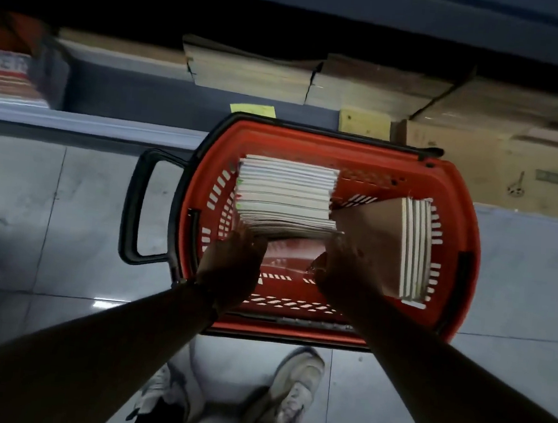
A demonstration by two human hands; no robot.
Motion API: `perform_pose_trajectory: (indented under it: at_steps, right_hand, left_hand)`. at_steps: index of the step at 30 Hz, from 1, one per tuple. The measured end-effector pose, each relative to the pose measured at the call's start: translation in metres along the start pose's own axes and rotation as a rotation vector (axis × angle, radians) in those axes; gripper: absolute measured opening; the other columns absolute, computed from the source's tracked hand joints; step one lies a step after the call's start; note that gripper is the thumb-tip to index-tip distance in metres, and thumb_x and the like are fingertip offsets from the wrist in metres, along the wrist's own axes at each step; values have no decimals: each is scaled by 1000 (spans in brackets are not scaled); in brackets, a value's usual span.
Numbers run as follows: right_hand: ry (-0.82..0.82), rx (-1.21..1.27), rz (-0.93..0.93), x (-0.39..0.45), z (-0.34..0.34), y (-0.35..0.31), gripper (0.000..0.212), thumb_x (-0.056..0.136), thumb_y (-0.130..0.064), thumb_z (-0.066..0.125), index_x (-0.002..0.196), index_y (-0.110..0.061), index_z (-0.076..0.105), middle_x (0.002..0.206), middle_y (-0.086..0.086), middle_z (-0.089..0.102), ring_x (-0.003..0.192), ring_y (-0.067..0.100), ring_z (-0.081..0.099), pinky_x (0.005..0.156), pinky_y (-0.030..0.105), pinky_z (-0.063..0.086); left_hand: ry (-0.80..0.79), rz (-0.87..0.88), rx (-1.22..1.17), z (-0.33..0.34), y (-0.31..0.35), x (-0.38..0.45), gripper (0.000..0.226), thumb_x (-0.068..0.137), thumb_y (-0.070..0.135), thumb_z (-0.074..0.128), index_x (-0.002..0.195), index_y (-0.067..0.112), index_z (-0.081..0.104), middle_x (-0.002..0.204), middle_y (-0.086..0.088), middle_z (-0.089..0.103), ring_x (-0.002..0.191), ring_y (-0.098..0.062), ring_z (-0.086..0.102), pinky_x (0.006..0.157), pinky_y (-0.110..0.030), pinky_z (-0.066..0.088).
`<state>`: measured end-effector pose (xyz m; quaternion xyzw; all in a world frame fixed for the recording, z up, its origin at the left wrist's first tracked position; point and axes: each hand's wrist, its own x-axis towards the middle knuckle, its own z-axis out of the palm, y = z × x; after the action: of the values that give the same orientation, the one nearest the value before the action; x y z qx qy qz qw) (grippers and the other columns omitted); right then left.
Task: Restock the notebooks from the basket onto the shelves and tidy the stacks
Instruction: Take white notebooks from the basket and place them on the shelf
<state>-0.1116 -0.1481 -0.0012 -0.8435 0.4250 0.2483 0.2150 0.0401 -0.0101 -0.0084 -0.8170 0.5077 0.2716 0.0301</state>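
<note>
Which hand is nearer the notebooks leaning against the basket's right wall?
Right. The right hand touches the leaning notebooks' brown cover; the left hand is across the basket, at the upright stack.

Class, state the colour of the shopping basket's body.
Red, with black rim and handle: shopping basket, head view.

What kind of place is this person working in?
Probably a stationery shop or its stockroom: a red shopping basket full of notebooks sits on a tiled floor beside low shelves and cardboard boxes.
</note>
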Motion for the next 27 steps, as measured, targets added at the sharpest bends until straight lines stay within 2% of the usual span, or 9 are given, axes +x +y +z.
perform_pose_trajectory:
  at_steps: [2, 4, 9, 12, 15, 17, 20, 23, 27]
  right_hand:
    - [42, 2, 33, 7, 5, 4, 50, 88, -22, 52, 136, -19, 40, 143, 12, 43, 123, 35, 50, 95, 45, 45]
    - [52, 19, 50, 10, 10, 5, 58, 91, -21, 52, 146, -18, 33, 148, 10, 39, 125, 35, 50, 95, 44, 46]
    - [89, 180, 119, 13, 20, 6, 63, 93, -19, 54, 150, -18, 28, 140, 14, 45, 111, 38, 58, 82, 41, 48]
    - [104, 340, 178, 12, 21, 5, 65, 90, -15, 57, 150, -18, 32, 130, 14, 53, 112, 32, 56, 87, 39, 48]
    - [86, 411, 217, 6, 19, 5, 51, 88, -12, 60, 136, -15, 43, 125, 14, 55, 104, 28, 57, 85, 37, 46]
    - [53, 419, 206, 2, 18, 7, 45, 86, -12, 62, 128, -16, 47, 121, 12, 57, 100, 25, 57, 83, 34, 45]
    - [19, 422, 169, -7, 12, 9, 55, 82, -11, 65, 133, -18, 47, 124, 9, 58, 107, 24, 58, 83, 28, 43]
    - [-2, 471, 166, -22, -5, 13, 61, 82, -11, 72, 136, -16, 44, 127, 7, 54, 99, 12, 44, 79, 24, 36]
    - [122, 588, 48, -48, -49, 7, 64, 82, -18, 79, 136, -18, 45, 128, 3, 58, 113, 16, 57, 82, 24, 48]
  left_hand:
    - [54, 94, 86, 13, -6, 0, 41, 78, 20, 73, 118, 15, 64, 115, -16, 65, 65, -31, 67, 45, -35, 49]
    - [83, 121, 67, 25, -12, -6, 49, 77, 18, 75, 123, 15, 61, 115, -14, 67, 54, -27, 65, 39, -33, 50]
    - [81, 116, 29, 18, -5, -4, 33, 90, 21, 66, 122, 18, 60, 117, -9, 66, 74, -28, 71, 54, -37, 56]
    - [62, 57, 35, 12, 8, 6, 31, 100, 23, 52, 131, 21, 50, 124, -4, 60, 93, -25, 69, 67, -35, 52]
    - [22, 4, 9, 7, 17, 14, 28, 104, 21, 46, 132, 21, 49, 120, -1, 64, 103, -21, 67, 79, -32, 55]
    - [4, 22, 20, 5, 17, 16, 25, 103, 18, 46, 127, 21, 51, 114, 0, 67, 100, -20, 68, 80, -32, 57]
    - [-1, 23, 40, -3, 12, 10, 26, 103, 15, 43, 127, 22, 50, 111, -2, 69, 98, -24, 69, 78, -35, 58]
    - [58, 57, 35, -22, 9, -5, 33, 101, 15, 47, 132, 21, 40, 111, -6, 71, 91, -28, 72, 73, -38, 57]
    - [185, 144, 55, -83, 13, -37, 41, 86, 18, 69, 113, 26, 39, 78, -4, 72, 58, -25, 69, 48, -34, 52]
